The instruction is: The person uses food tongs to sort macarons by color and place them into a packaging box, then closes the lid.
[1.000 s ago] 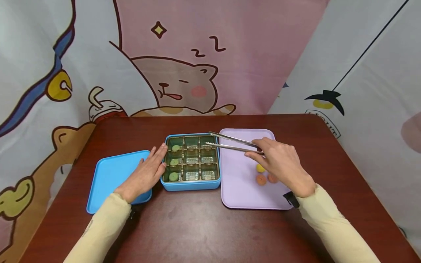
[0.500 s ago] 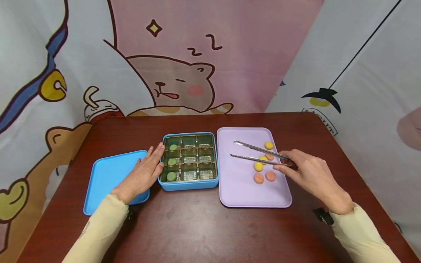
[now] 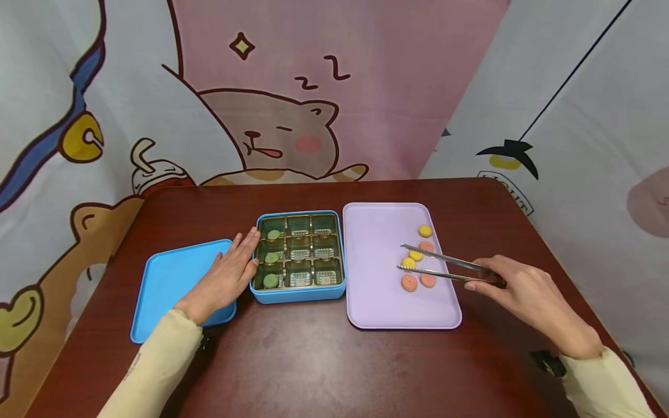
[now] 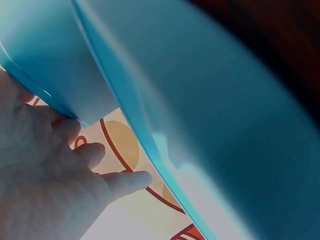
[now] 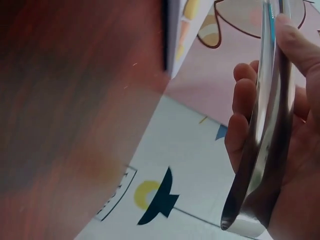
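Note:
My right hand (image 3: pixel 533 302) holds metal tongs (image 3: pixel 455 261) near their hinge end. Their arms are spread, and the tips are around the yellow macaron-like disc (image 3: pixel 409 263) and another yellow one at the middle of the lilac tray (image 3: pixel 376 313). Pink discs (image 3: pixel 409 283) lie close by on the tray. My left hand (image 3: pixel 219 284) rests with fingers extended along the left side of the blue box (image 3: pixel 298 297). Inside the box is a gold divided insert, with a green disc (image 3: pixel 270 281) in each compartment of the left column. The right wrist view shows the tongs (image 5: pixel 265 150) within my fingers.
A blue lid (image 3: pixel 167 290) lies left of the box, partly under my left hand and forearm. The brown table (image 3: pixel 303 360) ends at a cartoon-printed cloth (image 3: pixel 397 116) behind. The tray sits directly right of the box.
My right hand has drawn the tongs from above the box's right column back to the right, then down over the discs on the tray. The left hand stays at the box.

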Demonstrator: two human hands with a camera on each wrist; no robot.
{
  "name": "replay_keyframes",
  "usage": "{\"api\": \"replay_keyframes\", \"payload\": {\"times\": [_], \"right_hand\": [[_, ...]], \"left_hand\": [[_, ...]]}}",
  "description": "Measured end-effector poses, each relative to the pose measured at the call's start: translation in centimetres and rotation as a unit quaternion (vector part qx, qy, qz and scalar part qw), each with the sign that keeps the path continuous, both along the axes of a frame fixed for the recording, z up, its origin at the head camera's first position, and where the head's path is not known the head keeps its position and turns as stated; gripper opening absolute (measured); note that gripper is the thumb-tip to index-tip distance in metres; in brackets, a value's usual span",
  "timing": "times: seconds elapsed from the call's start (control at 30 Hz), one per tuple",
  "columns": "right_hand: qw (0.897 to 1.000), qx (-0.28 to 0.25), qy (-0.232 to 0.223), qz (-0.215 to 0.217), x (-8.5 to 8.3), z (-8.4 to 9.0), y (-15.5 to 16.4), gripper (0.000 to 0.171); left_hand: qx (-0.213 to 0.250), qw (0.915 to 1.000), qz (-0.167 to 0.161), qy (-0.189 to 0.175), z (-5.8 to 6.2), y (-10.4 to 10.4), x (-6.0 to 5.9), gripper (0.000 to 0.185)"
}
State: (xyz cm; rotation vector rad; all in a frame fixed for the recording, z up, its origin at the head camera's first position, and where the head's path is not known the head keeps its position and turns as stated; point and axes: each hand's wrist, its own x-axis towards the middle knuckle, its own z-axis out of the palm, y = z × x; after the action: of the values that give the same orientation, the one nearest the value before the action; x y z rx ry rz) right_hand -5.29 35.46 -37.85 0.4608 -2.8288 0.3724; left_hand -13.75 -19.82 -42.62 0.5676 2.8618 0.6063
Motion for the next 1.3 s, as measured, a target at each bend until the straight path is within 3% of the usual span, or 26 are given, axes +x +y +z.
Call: {"api": "replay_keyframes", "payload": {"times": [0.8, 1.3], "right_hand": [[0.996, 0.08, -0.032, -0.014, 2.0, -1.4, 2.0, 0.044], [0.996, 0.079, -0.026, 0.011, 2.0, -1.9, 1.0, 0.041]], "left_hand": [[-0.002, 1.0, 0.002, -0.004, -0.2, 0.0, -0.1, 0.064], [0.003, 1.0, 0.001, 0.001, -0.3, 0.0, -0.1, 0.064]]}}
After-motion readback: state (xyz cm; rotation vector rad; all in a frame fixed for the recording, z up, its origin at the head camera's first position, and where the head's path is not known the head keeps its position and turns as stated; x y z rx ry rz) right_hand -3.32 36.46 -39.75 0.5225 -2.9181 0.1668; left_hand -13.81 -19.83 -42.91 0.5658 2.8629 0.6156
